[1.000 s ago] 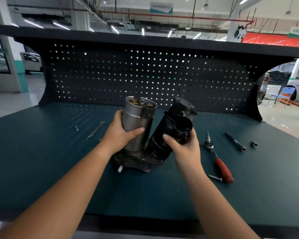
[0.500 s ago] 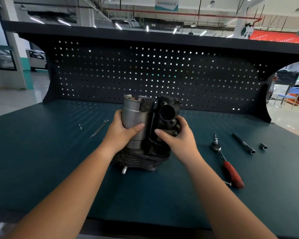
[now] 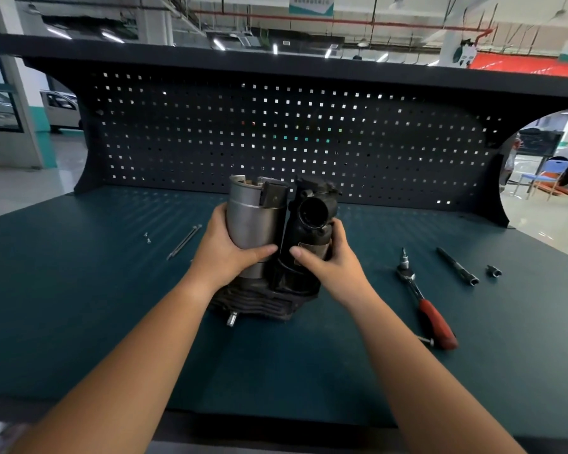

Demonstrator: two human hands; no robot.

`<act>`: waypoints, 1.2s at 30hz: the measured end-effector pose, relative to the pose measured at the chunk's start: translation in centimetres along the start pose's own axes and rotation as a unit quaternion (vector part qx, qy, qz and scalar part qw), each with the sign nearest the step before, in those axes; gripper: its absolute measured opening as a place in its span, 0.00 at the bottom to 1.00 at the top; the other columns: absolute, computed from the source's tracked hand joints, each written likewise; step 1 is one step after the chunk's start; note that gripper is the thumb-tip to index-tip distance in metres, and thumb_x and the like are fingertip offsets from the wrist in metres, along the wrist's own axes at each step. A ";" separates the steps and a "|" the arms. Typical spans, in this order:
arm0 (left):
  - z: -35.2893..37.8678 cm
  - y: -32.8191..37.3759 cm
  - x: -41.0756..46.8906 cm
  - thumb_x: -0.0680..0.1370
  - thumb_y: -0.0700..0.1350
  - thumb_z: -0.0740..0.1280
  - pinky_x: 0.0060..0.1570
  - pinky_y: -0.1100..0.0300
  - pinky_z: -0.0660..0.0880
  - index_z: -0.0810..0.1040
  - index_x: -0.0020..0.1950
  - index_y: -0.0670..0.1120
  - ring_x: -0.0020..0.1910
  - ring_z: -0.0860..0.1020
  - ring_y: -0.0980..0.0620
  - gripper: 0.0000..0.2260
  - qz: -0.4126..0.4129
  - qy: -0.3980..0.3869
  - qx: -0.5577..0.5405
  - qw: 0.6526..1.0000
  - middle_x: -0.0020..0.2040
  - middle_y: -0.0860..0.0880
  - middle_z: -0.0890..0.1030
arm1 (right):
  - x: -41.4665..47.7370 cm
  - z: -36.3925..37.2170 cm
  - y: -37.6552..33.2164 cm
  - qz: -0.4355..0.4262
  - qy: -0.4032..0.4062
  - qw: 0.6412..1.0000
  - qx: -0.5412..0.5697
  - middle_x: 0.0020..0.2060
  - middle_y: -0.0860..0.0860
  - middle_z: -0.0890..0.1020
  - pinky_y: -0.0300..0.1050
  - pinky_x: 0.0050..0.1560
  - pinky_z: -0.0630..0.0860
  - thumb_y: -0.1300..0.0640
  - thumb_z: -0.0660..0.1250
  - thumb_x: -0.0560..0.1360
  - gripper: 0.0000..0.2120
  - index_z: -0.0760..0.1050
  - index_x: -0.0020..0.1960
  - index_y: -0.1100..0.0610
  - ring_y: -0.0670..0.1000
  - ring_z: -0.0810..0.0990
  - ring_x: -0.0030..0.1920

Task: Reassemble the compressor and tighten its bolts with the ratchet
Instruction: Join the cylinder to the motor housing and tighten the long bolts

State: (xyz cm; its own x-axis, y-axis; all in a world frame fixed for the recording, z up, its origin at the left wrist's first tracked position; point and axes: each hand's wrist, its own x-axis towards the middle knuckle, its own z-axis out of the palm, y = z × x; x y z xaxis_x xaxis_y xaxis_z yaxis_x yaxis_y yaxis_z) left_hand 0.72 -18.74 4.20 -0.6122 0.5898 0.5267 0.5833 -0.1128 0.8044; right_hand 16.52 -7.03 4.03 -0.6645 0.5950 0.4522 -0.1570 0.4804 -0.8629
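In the head view, the person is holding the compressor (image 3: 266, 299) upright on the green bench (image 3: 79, 306), in the middle, in front of the pegboard. The left hand (image 3: 230, 253) is wrapping round the silver cylinder (image 3: 253, 221), thumb across its front. The right hand (image 3: 328, 260) is gripping the black housing (image 3: 312, 221), thumb in front and fingers curling behind. A second ago the housing was leaning well away to the right; now it is standing straight, pressed against the cylinder. That suggests the halves are coming together and bolting is likely next. The ratchet (image 3: 423, 303) is lying untouched to the right, with an extension bar (image 3: 458, 267) and a socket (image 3: 494, 271) beyond it. The long bolts (image 3: 184, 240) and small screws (image 3: 147, 238) are lying to the left.

The hands are hiding the joint low down, so whether the housing is fully seated cannot be told. The small metal piece by the ratchet's handle is too small to identify.
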 end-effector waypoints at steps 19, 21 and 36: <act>0.1 -0.9 0.4 0.63 0.47 0.79 0.39 0.77 0.67 0.60 0.68 0.53 0.45 0.70 0.79 0.40 0.009 0.015 0.021 1.000 0.52 0.66 0.69 | 0.3 -3.2 -0.8 0.066 -0.061 0.995 0.041 0.57 0.36 0.78 0.42 0.62 0.72 0.39 0.63 0.72 0.14 0.68 0.57 0.35 0.35 0.76 0.56; 0.0 -0.9 0.4 0.63 0.48 0.79 0.40 0.75 0.67 0.60 0.67 0.54 0.46 0.70 0.77 0.40 0.012 0.018 0.023 1.000 0.52 0.67 0.69 | 0.3 -3.3 -0.9 0.070 -0.064 0.994 0.046 0.49 0.29 0.77 0.37 0.58 0.72 0.36 0.64 0.68 0.21 0.67 0.60 0.37 0.30 0.76 0.51; 0.0 -0.8 0.2 0.62 0.49 0.79 0.40 0.79 0.66 0.59 0.64 0.58 0.46 0.69 0.80 0.38 0.017 0.017 0.022 0.999 0.53 0.68 0.69 | 1.5 -0.9 -2.0 -0.004 -0.026 0.996 -0.090 0.47 0.36 0.77 0.23 0.43 0.70 0.53 0.78 0.65 0.28 0.68 0.58 0.52 0.34 0.76 0.47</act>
State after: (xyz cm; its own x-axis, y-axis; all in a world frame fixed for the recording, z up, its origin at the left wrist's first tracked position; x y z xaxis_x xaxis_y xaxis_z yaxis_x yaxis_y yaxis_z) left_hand 0.15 -18.59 3.70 -0.6084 0.5586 0.5638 0.6268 -0.0976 0.7731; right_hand 16.51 -6.52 6.64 -0.7014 0.5592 0.4418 -0.0313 0.5952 -0.8030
